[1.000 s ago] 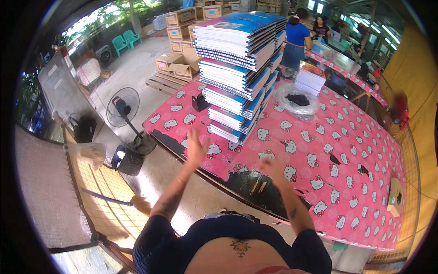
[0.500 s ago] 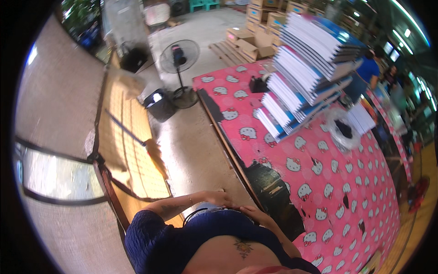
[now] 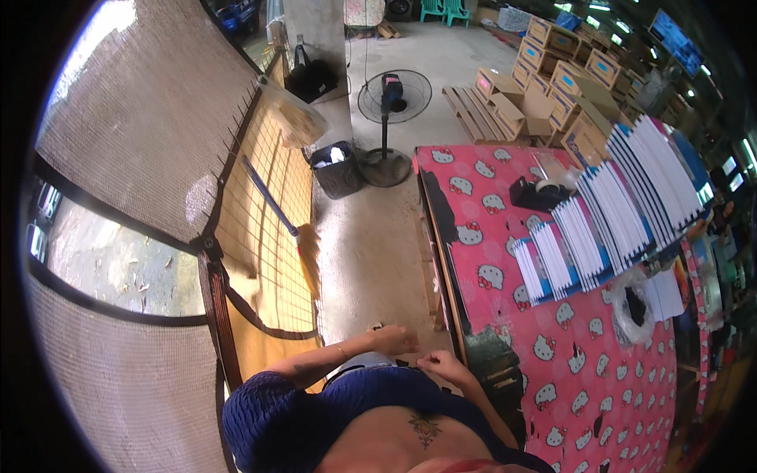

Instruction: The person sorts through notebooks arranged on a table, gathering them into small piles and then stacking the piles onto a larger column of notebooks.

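Both my hands are in front of my waist, over pale shorts or trousers with a dark cord. My left hand [image 3: 394,339] reaches across from the left, its fingers blurred, so their hold is unclear. Close to it on the right, my right hand [image 3: 443,366] has its fingers curled together beside the dark cord [image 3: 406,363]; whatever they pinch is too small to make out. A narrow gap parts the two hands. To the right stands a table with a pink cartoon-cat cover [image 3: 552,327], torn at its near left corner over a dark surface.
Leaning stacks of spiral-bound books [image 3: 623,213] stand on the table, beside a black tape dispenser [image 3: 540,193] and a clear plastic bag [image 3: 631,311]. Ahead are a stand fan [image 3: 386,118], a black bin [image 3: 337,173], a broom [image 3: 303,248] and cardboard boxes [image 3: 564,87]. Mesh fencing [image 3: 150,118] runs left.
My view has turned, so the table, books and fan sit further right in the picture. My hands have lifted slightly from my waist, the right one now more curled.
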Motion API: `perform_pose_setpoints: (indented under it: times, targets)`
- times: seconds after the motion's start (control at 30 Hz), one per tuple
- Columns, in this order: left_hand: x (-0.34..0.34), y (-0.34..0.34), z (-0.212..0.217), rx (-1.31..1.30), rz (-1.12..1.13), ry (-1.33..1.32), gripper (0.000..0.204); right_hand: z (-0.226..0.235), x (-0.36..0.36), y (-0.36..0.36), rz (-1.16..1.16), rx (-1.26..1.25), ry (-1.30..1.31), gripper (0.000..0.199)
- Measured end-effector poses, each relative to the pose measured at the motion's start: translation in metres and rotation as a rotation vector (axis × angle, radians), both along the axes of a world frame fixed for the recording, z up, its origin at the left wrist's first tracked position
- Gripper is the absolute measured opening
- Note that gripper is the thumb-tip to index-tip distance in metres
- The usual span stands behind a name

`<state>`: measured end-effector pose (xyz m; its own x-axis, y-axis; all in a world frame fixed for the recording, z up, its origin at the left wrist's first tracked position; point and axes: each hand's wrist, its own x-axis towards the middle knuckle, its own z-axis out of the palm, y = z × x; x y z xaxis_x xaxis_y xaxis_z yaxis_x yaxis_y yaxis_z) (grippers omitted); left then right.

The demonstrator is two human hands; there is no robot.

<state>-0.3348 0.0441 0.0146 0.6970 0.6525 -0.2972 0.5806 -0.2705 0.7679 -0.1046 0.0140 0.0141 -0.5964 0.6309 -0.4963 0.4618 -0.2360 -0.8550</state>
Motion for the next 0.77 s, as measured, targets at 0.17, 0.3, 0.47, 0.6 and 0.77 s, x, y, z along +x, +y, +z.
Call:
perform_pose_setpoints:
  times: [0.17,0.3,0.47,0.6,0.77]
  targets:
    - [-0.028,0.009,0.055,-0.246,-0.139,-0.101,0.038,0.044,-0.017,0.014,0.050,-0.111,0.071,0.041]
    - [-0.030,0.012,0.032,-0.246,-0.127,-0.080,0.037,0.020,-0.015,0.017,0.105,-0.087,0.070,0.047]
    - [-0.010,-0.018,0.017,-0.237,-0.057,-0.017,0.036,0.016,-0.005,0.015,0.299,0.040,-0.009,0.049]
    - [0.000,-0.065,0.022,-0.394,0.122,-0.134,0.035,0.021,-0.003,0.008,0.518,-0.034,-0.032,0.047]
    - [-0.005,-0.117,0.022,-0.406,0.225,-0.135,0.037,0.008,-0.008,0.000,0.720,-0.137,0.086,0.044]
